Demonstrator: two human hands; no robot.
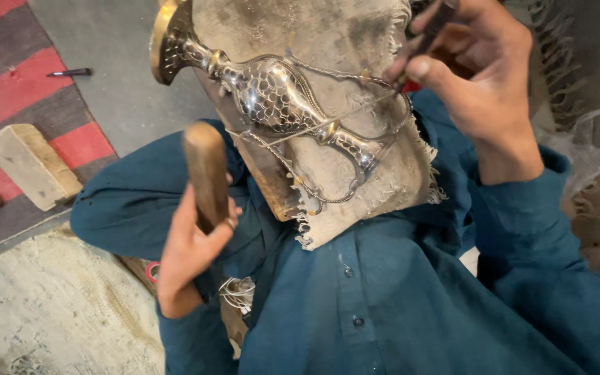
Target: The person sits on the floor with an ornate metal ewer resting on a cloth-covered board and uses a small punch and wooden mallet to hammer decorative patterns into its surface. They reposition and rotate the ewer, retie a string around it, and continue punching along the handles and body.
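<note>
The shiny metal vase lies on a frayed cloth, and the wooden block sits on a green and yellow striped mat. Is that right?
Not quite. The mat under the wooden block is striped red and grey, not green and yellow, as the head view shows. The shiny metal vase does lie on the frayed cloth.

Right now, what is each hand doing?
Left hand: closed around a wooden handle, raised.
Right hand: fingers pinched on a thin dark tool whose tip sits at the silver vase lying on the cloth.
</note>
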